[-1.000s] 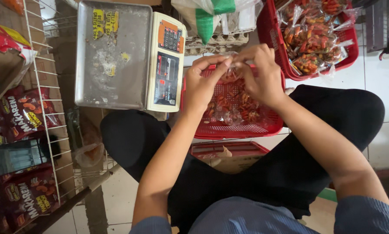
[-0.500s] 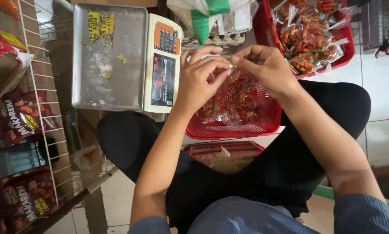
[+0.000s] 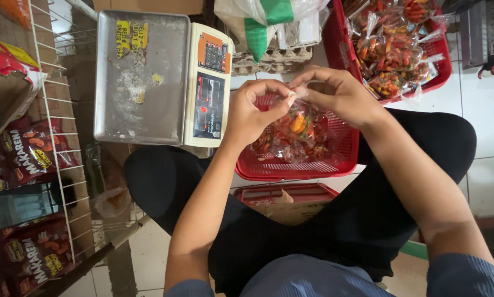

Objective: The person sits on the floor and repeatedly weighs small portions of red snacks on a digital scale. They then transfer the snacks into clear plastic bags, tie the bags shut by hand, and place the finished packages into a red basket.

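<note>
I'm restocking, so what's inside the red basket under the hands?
The red basket holds loose red and orange chillies, seen through the clear bag that both hands pinch. The bag and the hands cover much of its floor.

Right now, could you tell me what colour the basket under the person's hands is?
The basket is red, a mesh-sided plastic one, seen clearly in the head view.

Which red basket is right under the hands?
The near red basket between the knees, below both hands; the far basket at upper right holds tied chilli bags.
</note>
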